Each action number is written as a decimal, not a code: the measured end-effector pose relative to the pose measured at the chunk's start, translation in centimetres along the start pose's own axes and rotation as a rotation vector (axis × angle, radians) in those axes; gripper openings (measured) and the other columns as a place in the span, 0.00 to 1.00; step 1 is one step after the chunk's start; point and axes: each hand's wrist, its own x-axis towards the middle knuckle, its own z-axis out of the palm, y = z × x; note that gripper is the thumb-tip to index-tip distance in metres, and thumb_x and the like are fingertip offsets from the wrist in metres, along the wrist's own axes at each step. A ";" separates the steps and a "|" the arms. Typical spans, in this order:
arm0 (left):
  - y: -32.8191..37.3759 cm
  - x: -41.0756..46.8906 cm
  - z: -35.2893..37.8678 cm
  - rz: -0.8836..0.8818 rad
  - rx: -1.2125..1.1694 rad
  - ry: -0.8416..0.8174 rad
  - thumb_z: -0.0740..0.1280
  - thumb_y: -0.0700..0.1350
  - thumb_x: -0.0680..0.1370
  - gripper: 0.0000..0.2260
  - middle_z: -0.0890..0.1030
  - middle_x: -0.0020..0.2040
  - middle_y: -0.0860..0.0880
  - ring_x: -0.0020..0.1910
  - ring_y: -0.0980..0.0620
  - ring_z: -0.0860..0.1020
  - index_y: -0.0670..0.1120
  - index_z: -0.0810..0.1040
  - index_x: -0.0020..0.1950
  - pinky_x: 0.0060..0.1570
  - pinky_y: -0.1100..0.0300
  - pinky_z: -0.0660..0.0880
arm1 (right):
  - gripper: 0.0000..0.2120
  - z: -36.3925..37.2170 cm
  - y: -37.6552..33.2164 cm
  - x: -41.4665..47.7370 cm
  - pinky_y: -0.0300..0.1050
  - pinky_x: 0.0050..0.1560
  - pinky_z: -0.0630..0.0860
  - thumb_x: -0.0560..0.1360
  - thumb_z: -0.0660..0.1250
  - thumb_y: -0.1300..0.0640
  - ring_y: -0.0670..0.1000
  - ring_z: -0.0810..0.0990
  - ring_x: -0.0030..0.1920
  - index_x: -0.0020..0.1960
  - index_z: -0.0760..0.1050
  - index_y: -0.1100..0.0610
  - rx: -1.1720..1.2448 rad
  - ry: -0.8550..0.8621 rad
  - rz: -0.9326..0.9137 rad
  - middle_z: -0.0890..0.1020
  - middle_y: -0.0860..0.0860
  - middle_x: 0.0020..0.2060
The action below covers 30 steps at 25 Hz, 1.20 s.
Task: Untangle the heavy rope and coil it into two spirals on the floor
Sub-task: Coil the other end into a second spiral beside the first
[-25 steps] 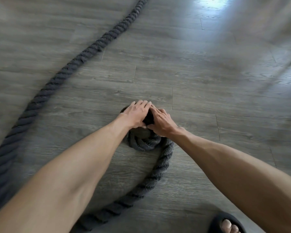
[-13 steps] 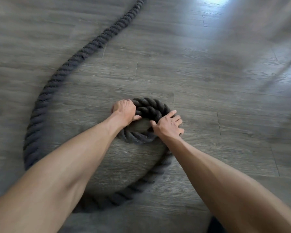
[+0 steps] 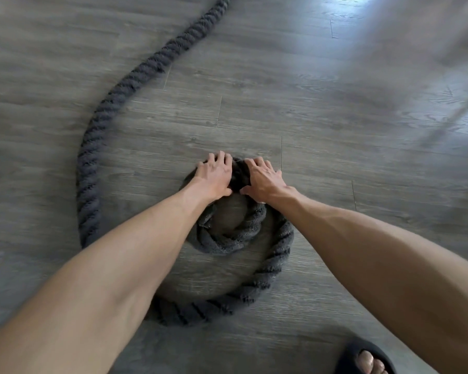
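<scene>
Dark charcoal-grey rope [image 3: 92,147] (twisted-strand pattern) on a grey wood-grain floor [image 3: 335,130]; black sandal [image 3: 362,357].

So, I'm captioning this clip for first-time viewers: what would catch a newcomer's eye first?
The thick dark rope sweeps from the top edge round the left into a small coil at centre. The left hand and right hand lie side by side on the coil's far side.
</scene>
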 end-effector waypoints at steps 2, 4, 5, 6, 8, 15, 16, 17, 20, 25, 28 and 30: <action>-0.6 -0.2 0.1 0.040 -0.040 0.051 0.74 0.60 0.71 0.39 0.70 0.65 0.39 0.62 0.38 0.73 0.37 0.63 0.70 0.54 0.44 0.75 | 0.40 0.1 0.2 0.0 0.70 0.68 0.64 0.74 0.74 0.48 0.60 0.62 0.75 0.79 0.56 0.53 0.015 -0.003 0.014 0.63 0.54 0.75; -0.8 -0.2 0.1 0.007 -0.012 0.049 0.73 0.61 0.72 0.38 0.75 0.61 0.38 0.58 0.39 0.77 0.35 0.65 0.68 0.53 0.47 0.75 | 0.44 1.2 0.1 -0.7 0.71 0.66 0.66 0.75 0.72 0.49 0.62 0.61 0.74 0.81 0.50 0.51 -0.006 0.040 0.125 0.60 0.55 0.76; -0.6 -0.3 0.1 -0.053 -0.002 0.010 0.71 0.62 0.72 0.39 0.76 0.61 0.38 0.58 0.39 0.78 0.33 0.64 0.69 0.53 0.49 0.75 | 0.47 1.9 -0.2 -1.4 0.73 0.65 0.67 0.75 0.72 0.50 0.63 0.60 0.74 0.82 0.45 0.50 -0.029 0.051 0.207 0.58 0.57 0.76; -0.3 -0.4 0.0 -0.130 -0.016 -0.039 0.70 0.63 0.73 0.42 0.77 0.61 0.37 0.59 0.41 0.78 0.32 0.62 0.70 0.54 0.51 0.75 | 0.50 2.4 -0.4 -1.9 0.74 0.63 0.68 0.74 0.73 0.51 0.64 0.59 0.74 0.82 0.40 0.50 -0.036 0.053 0.295 0.55 0.59 0.77; -0.2 -0.2 -0.1 -0.285 -0.083 -0.111 0.67 0.65 0.75 0.44 0.75 0.66 0.38 0.65 0.42 0.76 0.31 0.60 0.73 0.59 0.52 0.73 | 0.55 3.1 -0.3 -2.7 0.73 0.60 0.70 0.74 0.74 0.51 0.66 0.60 0.73 0.82 0.34 0.52 -0.007 0.055 0.453 0.53 0.62 0.76; -1.2 -0.6 -0.7 -0.453 -0.117 -0.267 0.59 0.70 0.76 0.49 0.61 0.75 0.35 0.72 0.33 0.66 0.35 0.45 0.79 0.66 0.38 0.69 | 0.46 2.9 1.1 -1.7 0.67 0.62 0.68 0.76 0.69 0.59 0.66 0.62 0.72 0.82 0.41 0.59 0.012 0.110 0.439 0.60 0.60 0.76; -1.0 -0.6 -0.7 -0.407 -0.063 -0.222 0.60 0.70 0.75 0.51 0.56 0.77 0.33 0.72 0.30 0.62 0.37 0.38 0.79 0.66 0.32 0.66 | 0.45 3.0 1.6 -1.6 0.66 0.63 0.68 0.75 0.69 0.59 0.66 0.63 0.71 0.82 0.42 0.58 -0.019 0.121 0.373 0.60 0.60 0.76; -0.9 -0.4 -0.6 -0.321 0.003 -0.149 0.63 0.69 0.74 0.53 0.52 0.77 0.32 0.73 0.28 0.59 0.41 0.34 0.79 0.65 0.27 0.62 | 0.45 3.1 2.1 -1.5 0.66 0.63 0.67 0.75 0.68 0.59 0.65 0.63 0.70 0.82 0.43 0.57 -0.067 0.130 0.281 0.60 0.59 0.75; -0.6 0.0 0.2 0.029 0.032 0.017 0.69 0.63 0.74 0.50 0.56 0.77 0.36 0.75 0.34 0.58 0.44 0.42 0.81 0.68 0.34 0.64 | 0.46 2.4 3.3 -0.8 0.64 0.63 0.68 0.73 0.70 0.58 0.64 0.64 0.68 0.82 0.45 0.54 -0.176 0.094 -0.012 0.61 0.57 0.75; -0.2 -1.0 1.9 0.077 0.046 0.169 0.65 0.65 0.75 0.39 0.70 0.64 0.39 0.61 0.42 0.71 0.36 0.61 0.73 0.54 0.49 0.75 | 0.45 1.4 3.4 -0.7 0.67 0.68 0.66 0.73 0.71 0.54 0.63 0.63 0.72 0.82 0.49 0.50 -0.121 0.088 -0.083 0.61 0.53 0.77; 0.5 -0.7 0.6 -0.031 0.010 0.018 0.69 0.61 0.75 0.38 0.69 0.66 0.37 0.63 0.39 0.70 0.34 0.61 0.71 0.57 0.47 0.76 | 0.45 3.4 1.9 -4.4 0.76 0.71 0.56 0.77 0.69 0.47 0.66 0.52 0.79 0.82 0.44 0.55 0.005 0.145 0.419 0.53 0.62 0.80; 0.4 -1.0 -0.1 -0.087 -0.028 -0.111 0.69 0.60 0.75 0.43 0.65 0.70 0.35 0.65 0.36 0.71 0.33 0.54 0.75 0.59 0.45 0.76 | 0.49 4.6 0.2 -6.7 0.80 0.70 0.52 0.78 0.65 0.40 0.68 0.44 0.80 0.82 0.36 0.56 0.203 0.114 0.723 0.45 0.66 0.80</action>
